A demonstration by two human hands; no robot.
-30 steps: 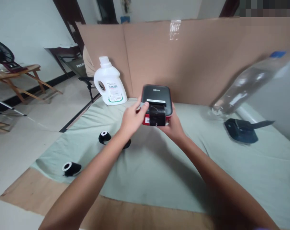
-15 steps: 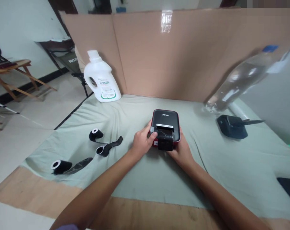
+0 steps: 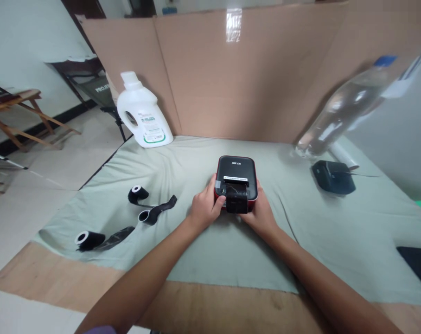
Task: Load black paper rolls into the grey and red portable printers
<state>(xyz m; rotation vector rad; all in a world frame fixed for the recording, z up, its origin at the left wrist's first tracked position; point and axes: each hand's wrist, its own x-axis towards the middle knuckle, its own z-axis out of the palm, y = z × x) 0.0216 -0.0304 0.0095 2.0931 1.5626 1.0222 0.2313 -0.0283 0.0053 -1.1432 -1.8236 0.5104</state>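
A small black label printer (image 3: 235, 168) with red sides is gripped between both hands near the middle of the cloth. A strip of glossy black ribbon (image 3: 237, 200) hangs out of its front slot. My left hand (image 3: 206, 204) closes on the printer's left side, the thumb at its front left corner. My right hand (image 3: 262, 209) holds the right side, with its fingers partly hidden behind and under the body. Left of the hands lie several black rolls, among them a roll (image 3: 89, 240) with its end unwound.
A white detergent jug (image 3: 146, 116) stands at the back left against a cardboard panel (image 3: 231, 83). To the right, a clear bottle (image 3: 346, 109) with a blue cap leans beside a black tape dispenser-like device (image 3: 334, 177). A dark flat object (image 3: 417, 264) lies at the right edge.
The whole view has shifted slightly. Both hands keep their hold on the printer, which shows little movement relative to the cloth.
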